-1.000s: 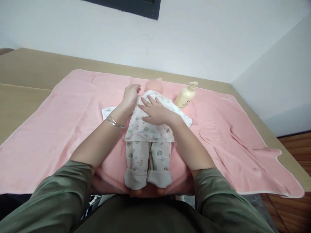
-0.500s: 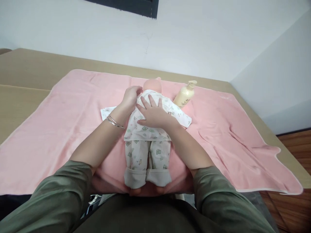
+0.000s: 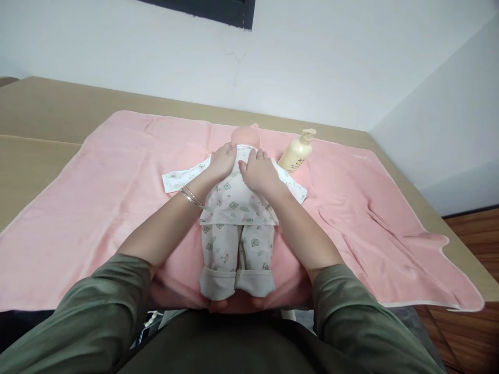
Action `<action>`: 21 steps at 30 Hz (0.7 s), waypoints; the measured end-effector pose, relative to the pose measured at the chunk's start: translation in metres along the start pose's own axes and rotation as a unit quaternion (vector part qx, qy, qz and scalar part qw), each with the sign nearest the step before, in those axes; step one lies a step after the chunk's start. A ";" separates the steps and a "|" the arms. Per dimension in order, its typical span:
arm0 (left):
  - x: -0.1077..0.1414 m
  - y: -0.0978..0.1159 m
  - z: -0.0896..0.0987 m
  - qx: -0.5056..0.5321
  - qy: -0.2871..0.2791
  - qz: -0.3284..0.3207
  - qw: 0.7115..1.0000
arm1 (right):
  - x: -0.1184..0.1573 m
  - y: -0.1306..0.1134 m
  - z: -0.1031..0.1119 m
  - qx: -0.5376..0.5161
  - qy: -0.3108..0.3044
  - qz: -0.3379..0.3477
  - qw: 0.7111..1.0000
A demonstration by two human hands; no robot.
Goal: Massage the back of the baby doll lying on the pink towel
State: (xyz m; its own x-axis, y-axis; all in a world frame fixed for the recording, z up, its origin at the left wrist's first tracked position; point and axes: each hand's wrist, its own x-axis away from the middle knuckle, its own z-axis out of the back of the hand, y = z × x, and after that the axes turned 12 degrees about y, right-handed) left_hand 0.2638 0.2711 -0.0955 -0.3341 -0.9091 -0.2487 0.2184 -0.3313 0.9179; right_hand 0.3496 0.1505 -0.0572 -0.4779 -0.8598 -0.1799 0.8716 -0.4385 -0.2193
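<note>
Blanket (image 3: 132, 176) covers our table (image 3: 66, 101), white wall (image 3: 319, 67) at twelve o'clock; doll (image 3: 234, 208) lies under our left hand (image 3: 223, 162), fingers together, and right hand (image 3: 260, 172), fingers slightly parted.

One doll (image 3: 245, 137), one shirt (image 3: 234, 200) and one pair of trousers (image 3: 255, 249) are seen on one blanket (image 3: 128, 171). From the shirt, one bottle (image 3: 297, 154) is placed at two o'clock, two bangles (image 3: 191, 197) at nine. Two hands are counted: one left (image 3: 223, 161), one right (image 3: 259, 170).
</note>
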 end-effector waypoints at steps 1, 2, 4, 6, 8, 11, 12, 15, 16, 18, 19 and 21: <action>0.000 -0.002 0.000 -0.037 -0.010 -0.026 0.999 | 0.004 -0.005 0.001 0.012 -0.004 0.018 1.000; 0.000 -0.003 0.000 -0.070 -0.020 -0.047 0.996 | 0.006 -0.007 0.001 0.016 -0.005 0.040 0.999; 0.001 -0.002 0.001 -0.132 -0.045 -0.077 0.987 | 0.002 -0.004 -0.001 0.003 -0.003 0.079 0.997; 0.005 0.004 0.004 -0.204 -0.078 -0.093 0.971 | -0.010 0.007 -0.003 -0.032 -0.005 0.091 0.995; 0.013 0.014 0.008 -0.271 -0.109 -0.105 0.951 | -0.026 0.022 -0.005 -0.064 -0.011 0.064 0.996; 0.026 0.030 0.014 -0.296 -0.159 -0.137 0.932 | -0.043 0.038 -0.005 -0.076 -0.042 0.000 0.996; 0.029 0.034 0.015 -0.288 -0.177 -0.145 0.930 | -0.045 0.040 -0.004 -0.071 -0.047 -0.012 0.996; 0.024 0.033 0.015 -0.273 -0.187 -0.139 0.934 | -0.037 0.031 -0.003 -0.031 -0.025 -0.016 0.999; 0.020 0.029 0.013 -0.273 -0.175 -0.125 0.938 | -0.032 0.024 -0.003 -0.014 -0.012 -0.010 1.000; 0.009 0.019 0.008 -0.263 -0.141 -0.086 0.951 | -0.018 0.009 -0.002 0.008 0.008 0.006 1.000; 0.004 0.013 0.006 -0.248 -0.120 -0.070 0.959 | -0.011 0.001 -0.003 0.015 0.014 0.015 1.000; -0.003 0.004 0.001 -0.208 -0.072 -0.048 0.974 | -0.001 -0.009 -0.005 0.023 0.030 0.037 0.999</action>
State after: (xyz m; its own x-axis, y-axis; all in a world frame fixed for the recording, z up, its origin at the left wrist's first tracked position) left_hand 0.2646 0.2722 -0.0906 -0.4896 -0.8344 -0.2533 0.5222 -0.5132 0.6811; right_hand 0.3413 0.1564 -0.0594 -0.4157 -0.8740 -0.2517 0.9086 -0.3863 -0.1590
